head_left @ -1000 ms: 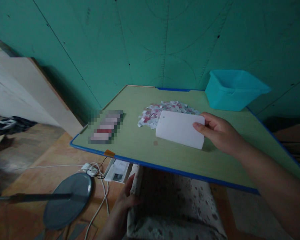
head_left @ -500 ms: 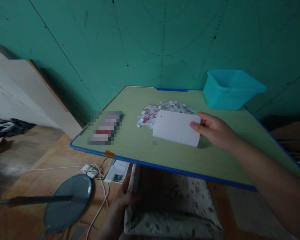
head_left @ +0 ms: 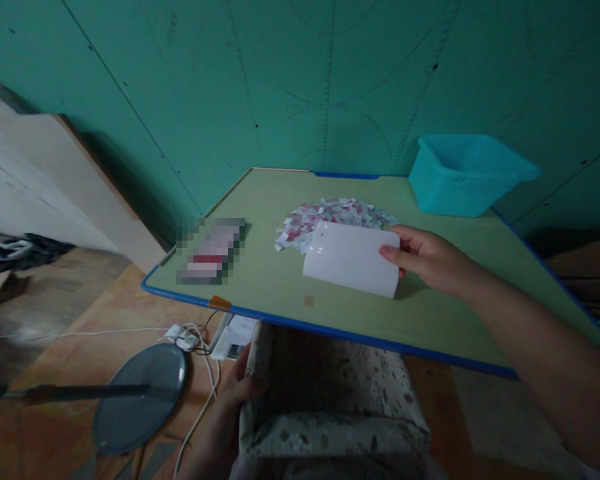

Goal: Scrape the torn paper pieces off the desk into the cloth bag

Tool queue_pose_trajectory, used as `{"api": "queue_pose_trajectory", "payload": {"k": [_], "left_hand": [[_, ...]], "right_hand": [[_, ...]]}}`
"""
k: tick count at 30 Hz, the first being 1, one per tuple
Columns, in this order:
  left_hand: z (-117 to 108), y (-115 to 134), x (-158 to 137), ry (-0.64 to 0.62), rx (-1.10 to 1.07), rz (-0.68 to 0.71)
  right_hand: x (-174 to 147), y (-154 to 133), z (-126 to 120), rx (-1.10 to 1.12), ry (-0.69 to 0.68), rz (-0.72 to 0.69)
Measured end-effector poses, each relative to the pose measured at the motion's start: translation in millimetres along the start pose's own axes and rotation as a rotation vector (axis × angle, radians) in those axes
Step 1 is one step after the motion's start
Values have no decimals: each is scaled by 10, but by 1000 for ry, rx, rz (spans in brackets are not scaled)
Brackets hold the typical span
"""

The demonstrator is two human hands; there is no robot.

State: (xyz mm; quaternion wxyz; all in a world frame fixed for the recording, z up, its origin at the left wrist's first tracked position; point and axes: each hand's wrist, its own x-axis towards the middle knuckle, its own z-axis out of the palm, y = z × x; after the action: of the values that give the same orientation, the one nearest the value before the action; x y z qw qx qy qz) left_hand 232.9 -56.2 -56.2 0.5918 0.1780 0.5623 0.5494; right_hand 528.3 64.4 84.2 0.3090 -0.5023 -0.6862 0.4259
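My right hand (head_left: 420, 257) holds a thin white plastic scraper (head_left: 353, 257), thumb on top, at its right end. The scraper has a small hole near its upper left corner and is tilted over the near side of a pile of small paper scraps (head_left: 340, 212), hiding part of it. Below the table's front edge, my left hand (head_left: 240, 387) grips the left side of an open cloth-covered box (head_left: 343, 433) with a flowered pattern. The box's inside is dark; its far end is hidden under the table (head_left: 240, 273).
A turquoise bin (head_left: 453, 190) stands at the back right of the table. A blurred-out flat object (head_left: 213, 250) lies at the left. On the floor are a grey round base (head_left: 145, 407) with a pole, white cables (head_left: 213, 393) and a white tray (head_left: 230, 337).
The scraper's near edge has come slightly down and toward me, and the sheet looks a little bent. The cloth box and my left hand have shifted slightly left and up in view.
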Motion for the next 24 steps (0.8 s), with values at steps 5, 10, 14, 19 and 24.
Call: {"api": "queue_pose_trajectory", "payload": {"k": [5, 10, 14, 19, 24], "left_hand": [[63, 65, -78, -76, -76, -64], [77, 99, -102, -29, -9, -29], [108, 138, -170, -69, -96, -188], [148, 161, -215, -57, -87, -175], [179, 165, -227, -66, -68, -201]], "right_hand": [[-24, -6, 18, -4, -103, 37], [-77, -59, 45, -33, -196, 50], [-104, -82, 49, -53, -280, 54], [-96, -89, 40, 21, -222, 41], [-90, -104, 41, 3, -197, 36]]}}
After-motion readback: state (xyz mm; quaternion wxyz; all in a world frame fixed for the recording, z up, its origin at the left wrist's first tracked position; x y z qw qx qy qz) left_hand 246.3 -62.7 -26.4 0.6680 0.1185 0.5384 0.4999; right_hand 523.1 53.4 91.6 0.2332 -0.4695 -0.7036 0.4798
